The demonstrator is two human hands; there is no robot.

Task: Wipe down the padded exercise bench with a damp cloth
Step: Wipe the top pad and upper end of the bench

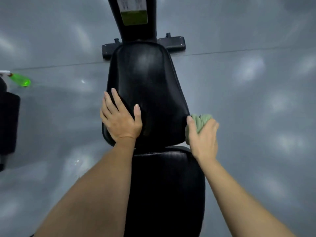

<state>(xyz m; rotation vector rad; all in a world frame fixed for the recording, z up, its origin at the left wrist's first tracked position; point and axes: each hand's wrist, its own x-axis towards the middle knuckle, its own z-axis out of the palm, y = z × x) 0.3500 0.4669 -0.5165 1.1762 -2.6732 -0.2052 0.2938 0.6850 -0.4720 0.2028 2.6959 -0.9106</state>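
Here, the padded exercise bench [153, 93] is seen from above, running from near to far over a grey floor [248, 100]. Its far pad [147, 74] is touched from both sides. The left hand [120, 120] is laid flat on the pad's left edge, toward its near end. Its grip is wide, with the fingers straight and spread and the thumb stretched over the top of the pad, and nothing is held. A bunched pale green cloth [201, 121] is held in the right hand [203, 137]. This grip is closed round it, the fingers curled over the bundle and the thumb set against the pad's side. The cloth is pressed to the right edge of the far pad, just beside its near right corner and close to the near pad [167, 185]. A green bottle [20, 80] with a white top is seen well apart on the floor at the left.
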